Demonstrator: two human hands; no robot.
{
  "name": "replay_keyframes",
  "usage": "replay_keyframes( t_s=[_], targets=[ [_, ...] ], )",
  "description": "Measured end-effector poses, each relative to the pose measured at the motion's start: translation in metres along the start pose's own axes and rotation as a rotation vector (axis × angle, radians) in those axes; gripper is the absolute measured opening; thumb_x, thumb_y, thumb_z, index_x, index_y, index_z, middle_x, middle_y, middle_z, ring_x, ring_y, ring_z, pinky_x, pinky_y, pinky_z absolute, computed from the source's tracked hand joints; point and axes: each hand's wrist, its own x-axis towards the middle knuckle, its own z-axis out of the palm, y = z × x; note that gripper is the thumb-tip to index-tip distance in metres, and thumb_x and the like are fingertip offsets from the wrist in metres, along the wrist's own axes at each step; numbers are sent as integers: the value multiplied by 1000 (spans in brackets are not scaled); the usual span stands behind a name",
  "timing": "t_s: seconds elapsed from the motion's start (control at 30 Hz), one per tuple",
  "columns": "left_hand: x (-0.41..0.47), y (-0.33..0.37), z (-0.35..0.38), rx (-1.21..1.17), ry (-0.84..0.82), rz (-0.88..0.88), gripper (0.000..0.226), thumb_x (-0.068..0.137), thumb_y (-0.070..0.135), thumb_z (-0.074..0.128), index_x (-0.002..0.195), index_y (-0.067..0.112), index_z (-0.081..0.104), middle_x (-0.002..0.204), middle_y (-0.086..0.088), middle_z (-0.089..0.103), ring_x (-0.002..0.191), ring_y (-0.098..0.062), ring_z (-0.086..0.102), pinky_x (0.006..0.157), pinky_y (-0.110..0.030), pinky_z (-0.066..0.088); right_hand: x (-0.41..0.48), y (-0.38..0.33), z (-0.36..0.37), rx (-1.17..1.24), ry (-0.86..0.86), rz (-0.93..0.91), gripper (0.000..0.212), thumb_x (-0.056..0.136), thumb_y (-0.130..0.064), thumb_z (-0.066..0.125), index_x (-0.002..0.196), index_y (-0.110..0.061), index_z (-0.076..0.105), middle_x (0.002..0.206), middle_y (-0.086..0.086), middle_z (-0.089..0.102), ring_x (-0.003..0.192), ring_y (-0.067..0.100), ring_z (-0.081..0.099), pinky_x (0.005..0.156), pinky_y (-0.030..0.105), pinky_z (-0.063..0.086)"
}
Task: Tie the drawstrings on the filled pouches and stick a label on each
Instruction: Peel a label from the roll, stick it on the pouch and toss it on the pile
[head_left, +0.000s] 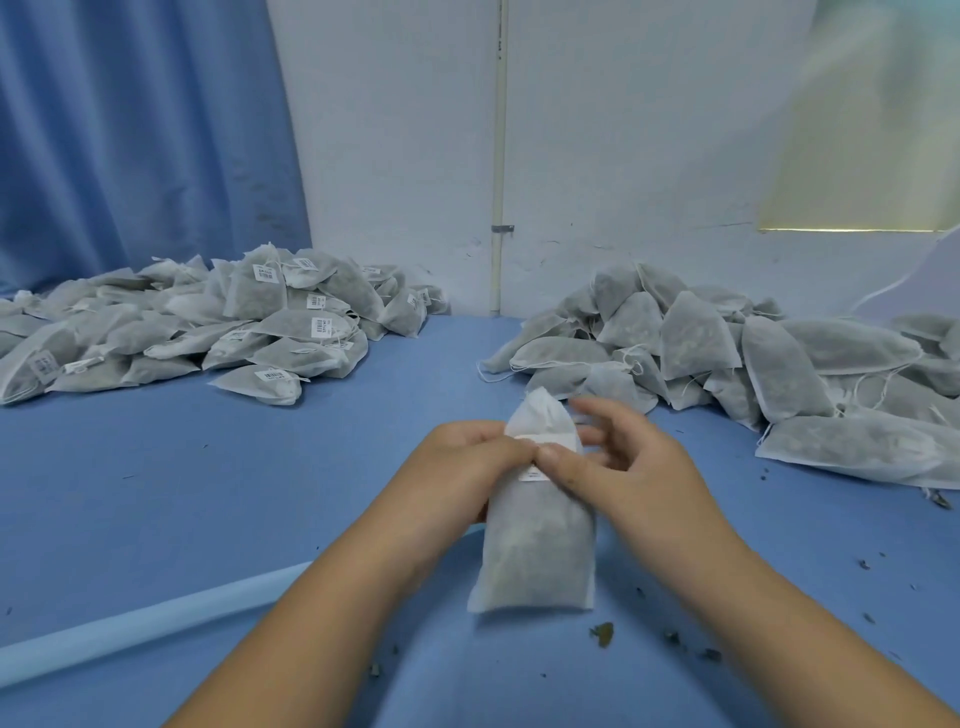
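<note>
Two hands | left hand (457, 467), right hand (628, 467) | pouch (535, 551) held between

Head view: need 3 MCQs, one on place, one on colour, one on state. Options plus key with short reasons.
1. Where is the pile of pouches that carry labels?
A. far left
B. far right
C. behind the hands

2. What colour is the table cover?
A. green
B. blue
C. white

3. What is happening to the pouch in the middle?
A. it lies untouched
B. it is held by both hands
C. it is held by one hand only

Key:
1 A: barcode stickers show on the labelled pile; none show on the plain pile at right.
2 B: the table cover is blue.
3 B: the left hand and right hand both grip the pouch near its label.
</note>
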Motion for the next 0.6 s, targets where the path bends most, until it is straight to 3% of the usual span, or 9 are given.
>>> replay_keyframes(
  t_s=[0.07,0.17,0.3,0.4,0.47,0.53,0.6],
  targets=[
    [0,-2,0,58,-40,23,17,89,20,62,92,10,76,91,-11,76,80,-17,68,75,-30,54,0,1,-3,182,-91,99,41,60,-42,79,94,-18,74,92,6,75,85,20,72,76,31,54],
    [1,-3,-3,89,-68,35,14,94,14,62,100,10,73,100,-12,75,85,-20,68,83,-38,56,3,4,-2,364,-87,210,40,54,-41,81,81,-11,75,89,20,73,77,31,69,74,43,57],
    [6,-4,-6,73,-92,32,6,86,13,72,92,13,74,81,-4,71,66,-10,61,65,-26,51,7,5,2,378,-50,221,45,52,-48,79,76,-10,75,84,19,73,67,25,68,57,34,56],
    [9,-6,-9,-110,-14,5,14,79,21,69,88,12,74,83,-7,72,75,-19,65,73,-32,50,15,7,4,253,-150,207,50,69,-57,66,93,-14,76,95,12,75,87,27,72,75,37,57],
    [14,-6,-13,-289,119,-7,9,84,16,66,84,9,72,81,-11,71,75,-24,66,70,-32,52,21,3,4,175,-336,220,45,79,-56,67,104,-20,73,104,7,74,97,26,70,86,40,55],
    [21,-6,-23,-396,276,-20,12,88,13,62,81,8,70,75,-12,69,70,-25,66,62,-30,51,26,-7,9,110,-536,231,36,79,-50,69,104,-24,72,97,5,73,84,21,69,73,32,54],
    [27,-6,-36,-490,359,-39,21,88,17,60,96,1,70,88,-20,67,82,-34,66,72,-39,50,35,-17,19,84,-599,216,30,79,-43,70,98,-20,72,83,9,69,65,21,63,56,26,48]
  ],
)
